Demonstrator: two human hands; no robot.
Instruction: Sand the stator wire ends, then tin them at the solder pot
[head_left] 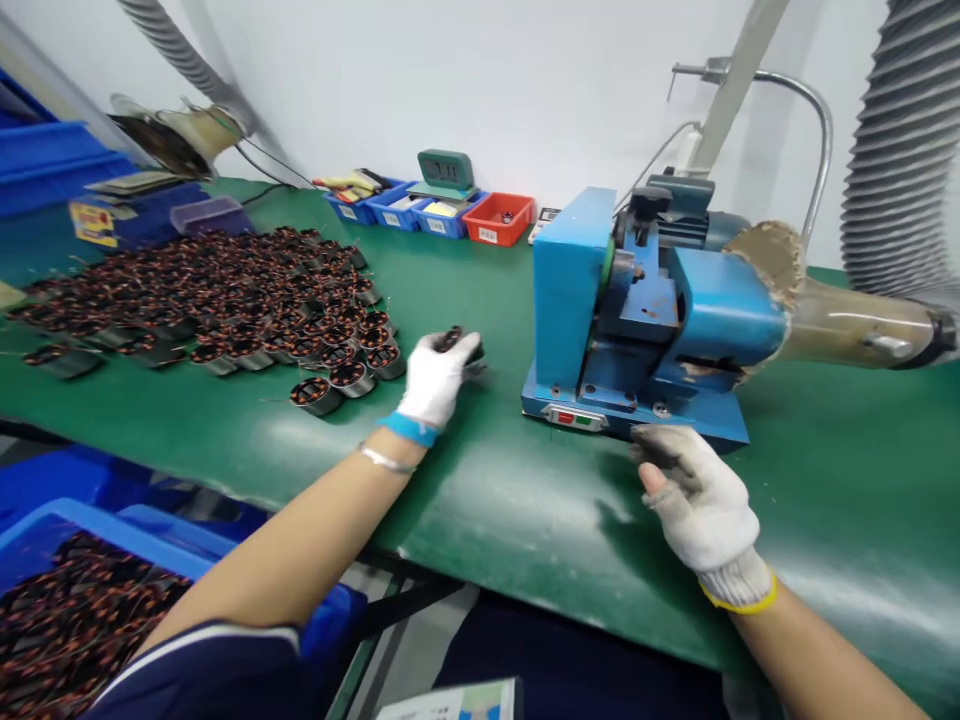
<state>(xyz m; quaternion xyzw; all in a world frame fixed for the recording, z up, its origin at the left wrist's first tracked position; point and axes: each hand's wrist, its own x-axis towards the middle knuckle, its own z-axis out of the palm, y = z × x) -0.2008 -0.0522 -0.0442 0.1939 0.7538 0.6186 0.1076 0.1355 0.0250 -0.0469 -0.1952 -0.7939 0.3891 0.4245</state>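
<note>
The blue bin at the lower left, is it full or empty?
Well filled, as far as it shows. The blue bin holds a dense heap of copper-wound coils reaching near its rim; its lower part is out of frame.

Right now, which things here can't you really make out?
Head view only:
- Part in left hand: hidden by gloved fingers, blurred.
- Right hand: blurred, grip unclear.
- Bin labels: too small.
- Blue crate: cut off by frame edge.
- Hose: cut off at top.
</note>
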